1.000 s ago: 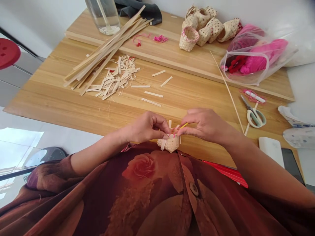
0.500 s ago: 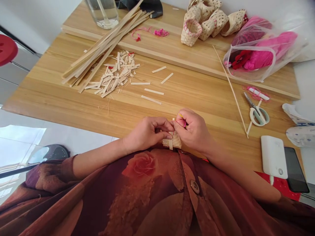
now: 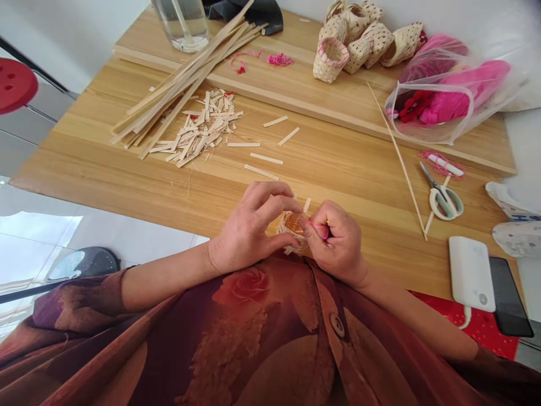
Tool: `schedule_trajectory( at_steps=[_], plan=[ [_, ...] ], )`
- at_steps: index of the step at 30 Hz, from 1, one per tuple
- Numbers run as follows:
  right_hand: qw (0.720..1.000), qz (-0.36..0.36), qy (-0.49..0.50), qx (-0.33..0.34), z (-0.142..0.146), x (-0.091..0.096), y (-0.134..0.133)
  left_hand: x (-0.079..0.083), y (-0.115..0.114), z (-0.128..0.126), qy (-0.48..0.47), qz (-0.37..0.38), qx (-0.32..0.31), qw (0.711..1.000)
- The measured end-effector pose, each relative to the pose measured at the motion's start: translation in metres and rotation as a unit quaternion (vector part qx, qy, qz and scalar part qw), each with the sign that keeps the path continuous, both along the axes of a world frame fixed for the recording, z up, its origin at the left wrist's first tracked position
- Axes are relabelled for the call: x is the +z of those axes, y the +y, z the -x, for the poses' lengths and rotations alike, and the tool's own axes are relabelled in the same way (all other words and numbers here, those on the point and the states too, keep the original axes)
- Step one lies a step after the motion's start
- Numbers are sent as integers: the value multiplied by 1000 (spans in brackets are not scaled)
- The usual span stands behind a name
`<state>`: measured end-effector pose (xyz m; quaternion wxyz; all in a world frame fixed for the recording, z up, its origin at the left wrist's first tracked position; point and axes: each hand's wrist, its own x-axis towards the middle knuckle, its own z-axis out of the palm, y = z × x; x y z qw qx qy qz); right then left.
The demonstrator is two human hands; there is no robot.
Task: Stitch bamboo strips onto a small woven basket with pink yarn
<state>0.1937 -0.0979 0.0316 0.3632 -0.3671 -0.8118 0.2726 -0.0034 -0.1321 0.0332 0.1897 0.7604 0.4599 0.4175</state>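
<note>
A small woven basket (image 3: 291, 224) of pale strips is between my hands at the table's near edge, its mouth turned up. My left hand (image 3: 260, 225) curves about its left side, with the thumb at the near wall and the fingers at the far rim. Wrapped in a fist, my right hand (image 3: 338, 237) grips a pink-handled tool (image 3: 321, 229) at the basket's right side. The tool's tip is hidden. One pale strip (image 3: 307, 205) sticks up at the far rim, and another short strip end (image 3: 288, 250) shows on the near side.
Loose short strips (image 3: 264, 158) lie ahead, beside a heap of cut strips (image 3: 207, 129) and long strips (image 3: 186, 79). Finished woven baskets (image 3: 331, 59) stand on the raised board. Scissors (image 3: 442, 194), a white power bank (image 3: 471, 273) and a phone (image 3: 511, 296) lie at right.
The basket has turned so that its open mouth shows. My left fingers have spread and lifted round it. My right hand has moved slightly nearer and right with the pink-handled tool.
</note>
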Motion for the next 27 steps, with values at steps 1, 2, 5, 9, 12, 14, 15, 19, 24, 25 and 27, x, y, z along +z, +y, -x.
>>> schedule_trajectory(
  at_steps=[1,2,5,9,12,14,15,19,24,25,27],
  plan=[
    [1000,-4,-1,0,0,1,-1,0,0,0,-5,10,-5,1000],
    [1000,-7,-2,1,0,1,-1,-2,0,0,-20,35,-17,999],
    [1000,-6,-3,2,0,1,-3,-8,0,-1,-108,144,-44,983],
    [999,31,5,9,-3,1,-4,-15,-3,-1,-199,230,-36,952],
    [997,57,2,44,-8,7,-6,-14,-5,2,-159,242,-42,956],
    [995,52,-9,81,-11,11,-9,-12,-6,5,-107,211,-63,970],
    [994,44,-15,100,-12,13,-10,-11,-6,6,-83,189,-78,975],
    [987,-5,-32,157,-15,18,-13,-9,-4,12,-39,92,-96,990],
    [982,-13,-30,185,-17,18,-12,-11,-2,17,-10,17,-69,997],
    [982,-20,-29,186,-17,18,-12,-12,-2,17,-6,-2,-59,998],
    [981,-43,-25,186,-17,19,-12,-13,-2,17,-4,-46,-41,998]
  ],
)
